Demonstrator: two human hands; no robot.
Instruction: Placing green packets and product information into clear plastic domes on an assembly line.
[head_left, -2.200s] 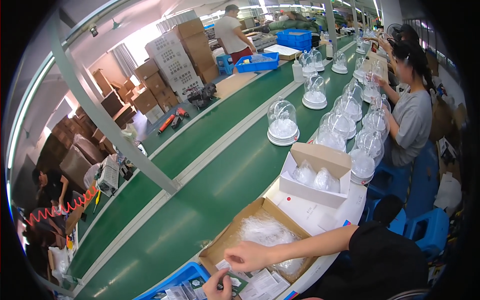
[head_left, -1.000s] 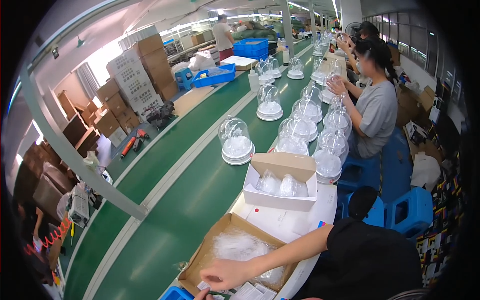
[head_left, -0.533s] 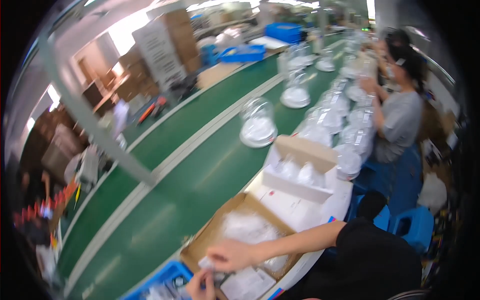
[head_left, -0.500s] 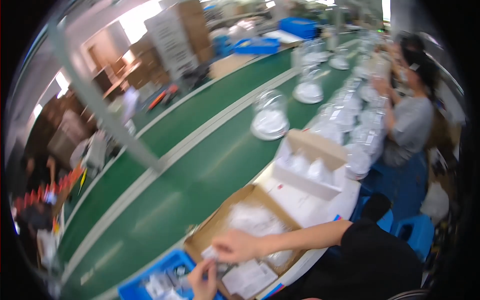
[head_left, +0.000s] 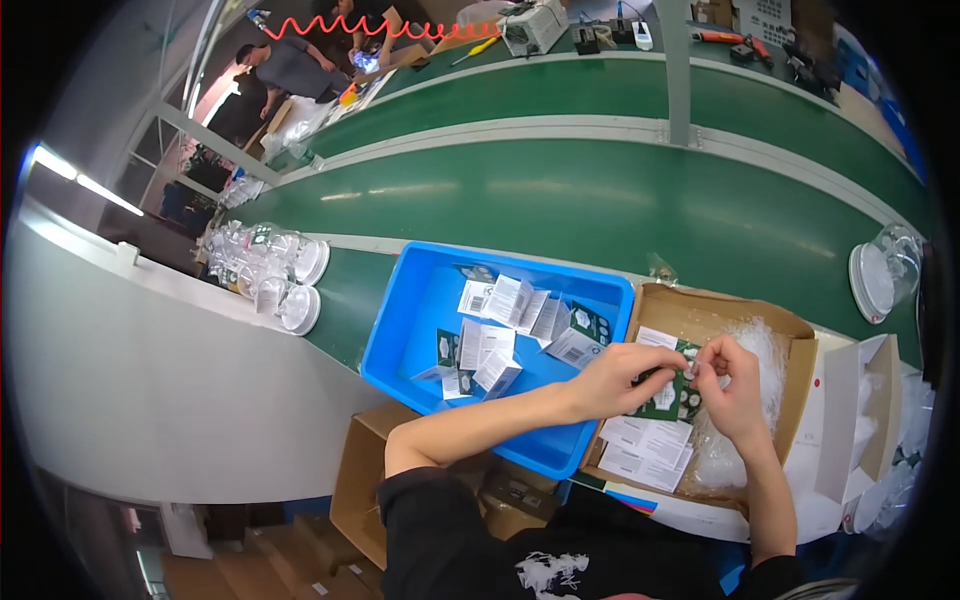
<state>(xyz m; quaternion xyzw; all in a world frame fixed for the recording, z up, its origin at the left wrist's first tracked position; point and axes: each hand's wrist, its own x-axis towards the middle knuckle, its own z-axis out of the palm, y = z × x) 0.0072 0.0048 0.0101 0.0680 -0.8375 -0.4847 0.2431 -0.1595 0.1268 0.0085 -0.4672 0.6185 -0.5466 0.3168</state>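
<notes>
Hands (head_left: 620,378) (head_left: 735,385) meet over the carton (head_left: 700,312), fingertips pinched together on a small clear piece (head_left: 692,371); blue bin (head_left: 420,310) lies left.

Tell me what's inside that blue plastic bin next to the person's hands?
The blue bin holds a loose scatter of small folded white leaflets and a few dark green printed cards. The left forearm crosses its near corner, hiding whatever lies beneath.

Small white and dark green printed packets (head_left: 505,330) lie loose in the blue bin (head_left: 400,330), mostly along its far edge. White leaflets (head_left: 645,450) stack at the near edge of the open cardboard box (head_left: 700,305). Both hands pinch a dark green packet (head_left: 668,395) above them.
</notes>
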